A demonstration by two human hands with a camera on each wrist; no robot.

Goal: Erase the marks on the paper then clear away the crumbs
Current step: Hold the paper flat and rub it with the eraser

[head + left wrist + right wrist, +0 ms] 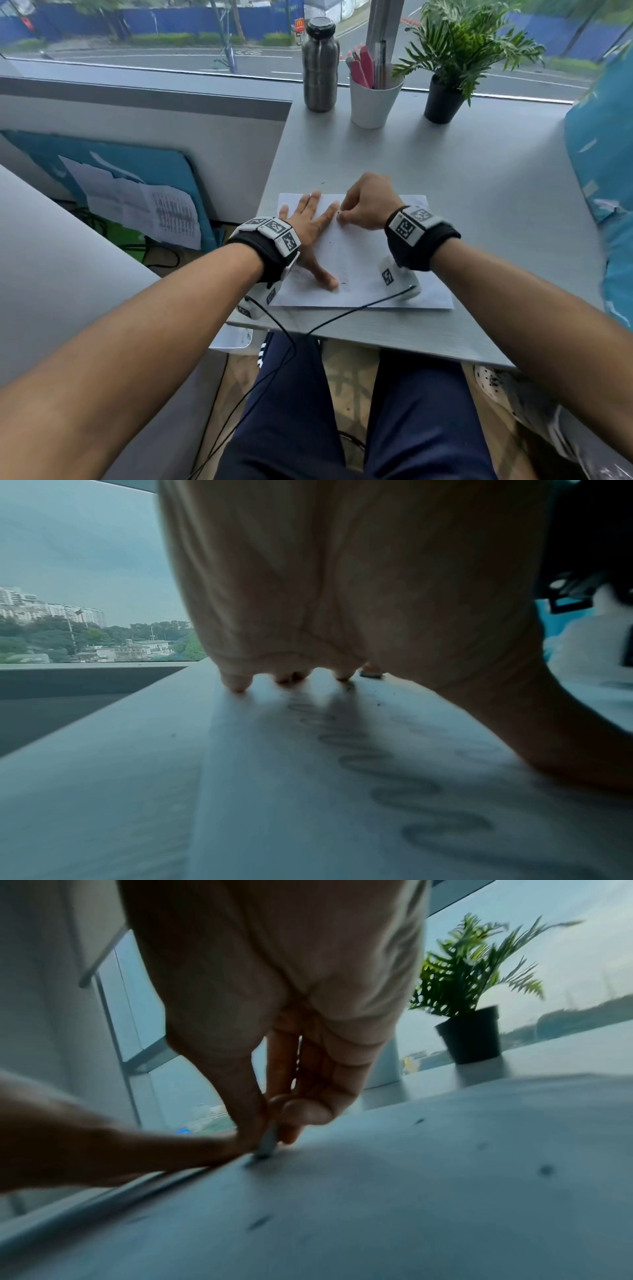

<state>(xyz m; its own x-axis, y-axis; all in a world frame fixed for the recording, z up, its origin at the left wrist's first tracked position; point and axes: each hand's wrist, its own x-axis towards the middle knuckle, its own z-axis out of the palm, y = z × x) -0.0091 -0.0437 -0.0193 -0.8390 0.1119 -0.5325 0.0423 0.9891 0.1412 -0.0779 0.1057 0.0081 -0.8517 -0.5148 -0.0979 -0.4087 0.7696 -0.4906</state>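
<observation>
Two hands at frame centre: left hand [310, 226], fingers spread flat, pressing paper [363, 260]; right hand [368, 202] pinching small eraser [268, 1144], tip on paper. Dark crumbs [546, 1170] scattered. Paper on grey counter [479, 192].

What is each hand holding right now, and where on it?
The right hand pinches a small eraser by its upper end, tip on the paper. The left hand holds nothing; it presses flat on the paper.
</observation>
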